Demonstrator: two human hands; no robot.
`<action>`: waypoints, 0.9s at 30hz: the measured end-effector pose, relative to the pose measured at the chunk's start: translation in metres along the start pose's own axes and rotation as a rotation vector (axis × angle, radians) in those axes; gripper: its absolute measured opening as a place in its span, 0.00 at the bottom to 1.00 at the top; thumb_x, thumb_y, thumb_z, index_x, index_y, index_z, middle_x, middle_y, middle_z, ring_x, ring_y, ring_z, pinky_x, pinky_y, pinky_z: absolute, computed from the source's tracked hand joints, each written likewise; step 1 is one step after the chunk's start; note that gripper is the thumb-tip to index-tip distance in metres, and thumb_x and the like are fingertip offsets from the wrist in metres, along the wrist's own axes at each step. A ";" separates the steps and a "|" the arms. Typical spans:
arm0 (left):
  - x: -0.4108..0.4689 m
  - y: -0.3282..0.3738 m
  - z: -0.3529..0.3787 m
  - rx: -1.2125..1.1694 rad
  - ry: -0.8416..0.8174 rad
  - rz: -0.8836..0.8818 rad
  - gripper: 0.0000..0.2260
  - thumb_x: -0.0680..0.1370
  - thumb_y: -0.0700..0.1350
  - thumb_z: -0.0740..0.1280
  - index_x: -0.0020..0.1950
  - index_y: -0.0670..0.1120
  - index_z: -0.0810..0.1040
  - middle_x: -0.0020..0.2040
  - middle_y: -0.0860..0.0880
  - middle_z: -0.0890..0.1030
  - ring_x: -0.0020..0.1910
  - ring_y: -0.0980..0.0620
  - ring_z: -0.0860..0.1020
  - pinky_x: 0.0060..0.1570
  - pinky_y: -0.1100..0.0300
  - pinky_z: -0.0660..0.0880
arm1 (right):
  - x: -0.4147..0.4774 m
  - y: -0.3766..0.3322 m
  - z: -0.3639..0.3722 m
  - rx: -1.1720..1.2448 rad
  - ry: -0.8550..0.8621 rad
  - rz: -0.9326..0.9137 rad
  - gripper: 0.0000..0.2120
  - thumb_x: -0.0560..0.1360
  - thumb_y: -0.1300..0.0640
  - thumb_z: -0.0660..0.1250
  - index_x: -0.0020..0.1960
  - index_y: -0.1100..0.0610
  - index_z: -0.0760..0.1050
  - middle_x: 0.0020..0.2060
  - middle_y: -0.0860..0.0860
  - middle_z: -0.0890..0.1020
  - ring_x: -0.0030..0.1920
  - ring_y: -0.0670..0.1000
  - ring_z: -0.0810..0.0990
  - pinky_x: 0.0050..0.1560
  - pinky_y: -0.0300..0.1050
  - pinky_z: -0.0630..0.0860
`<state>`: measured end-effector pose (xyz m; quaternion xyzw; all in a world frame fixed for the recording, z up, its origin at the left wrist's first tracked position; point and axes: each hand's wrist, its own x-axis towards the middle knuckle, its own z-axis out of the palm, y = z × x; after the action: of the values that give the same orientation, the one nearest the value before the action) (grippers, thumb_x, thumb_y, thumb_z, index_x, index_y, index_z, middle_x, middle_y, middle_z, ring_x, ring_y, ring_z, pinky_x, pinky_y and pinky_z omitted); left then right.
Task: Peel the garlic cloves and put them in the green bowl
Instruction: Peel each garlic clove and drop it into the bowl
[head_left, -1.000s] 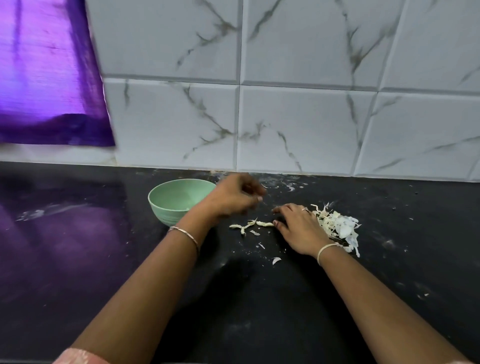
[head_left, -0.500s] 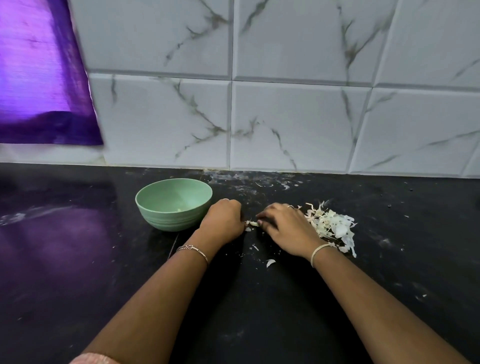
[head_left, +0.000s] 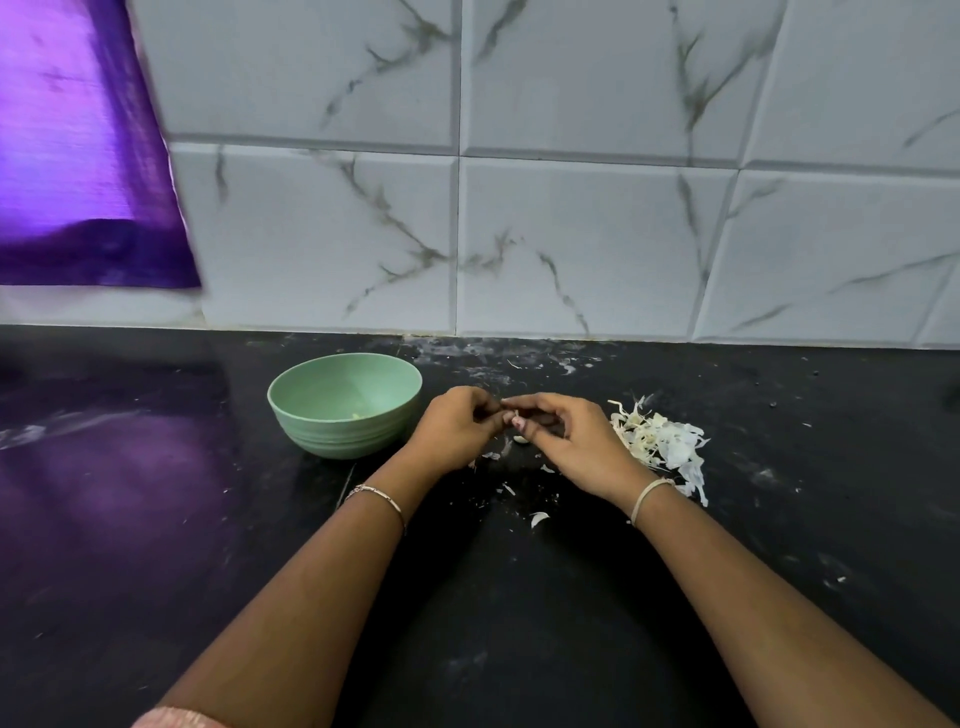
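Green bowl (head_left: 337, 436) sat left of both hands on the black counter (head_left: 519, 623), same spot as 1 s back; a pale bit showed inside, too small to call. Left hand (head_left: 452, 431) hung raised by the bowl 1 s ago, went down to the counter at 0.5 s, and was now lifted just clear, fingers curled, tips pinching a small pale garlic clove (head_left: 513, 415). Right hand (head_left: 576, 447) rose with it and met it from the other side, fingers curled, tips on the same clove; how much skin was left could not be told. Peel pile (head_left: 660, 441) lay just beside the right hand, unchanged. Judgement: 1 drop-off looked done, next clove was picked up and peeling had started; clove not yet in the bowl
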<state>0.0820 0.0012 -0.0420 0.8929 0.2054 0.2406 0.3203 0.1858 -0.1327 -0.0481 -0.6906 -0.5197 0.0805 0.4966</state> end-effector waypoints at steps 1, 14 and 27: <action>0.000 -0.001 0.000 -0.055 -0.012 -0.002 0.09 0.76 0.48 0.71 0.43 0.42 0.81 0.36 0.47 0.81 0.36 0.52 0.76 0.41 0.57 0.73 | 0.000 0.000 0.000 0.024 0.017 0.005 0.09 0.76 0.62 0.70 0.55 0.55 0.81 0.47 0.51 0.85 0.48 0.48 0.84 0.52 0.39 0.79; -0.010 0.006 0.000 -0.633 -0.199 -0.089 0.03 0.77 0.39 0.69 0.43 0.42 0.79 0.34 0.47 0.78 0.32 0.55 0.74 0.37 0.61 0.73 | -0.006 -0.010 -0.016 0.265 0.021 0.135 0.04 0.74 0.62 0.71 0.47 0.62 0.78 0.38 0.49 0.82 0.37 0.43 0.79 0.39 0.35 0.77; -0.005 0.012 0.002 -0.044 0.128 0.056 0.02 0.71 0.45 0.76 0.42 0.49 0.85 0.36 0.53 0.83 0.33 0.63 0.76 0.33 0.74 0.69 | -0.018 -0.016 -0.031 0.011 -0.432 0.252 0.07 0.71 0.64 0.75 0.46 0.64 0.80 0.38 0.58 0.82 0.35 0.48 0.77 0.35 0.37 0.76</action>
<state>0.0817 -0.0107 -0.0362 0.8738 0.1950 0.3105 0.3194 0.1875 -0.1664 -0.0276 -0.7139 -0.5232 0.2903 0.3638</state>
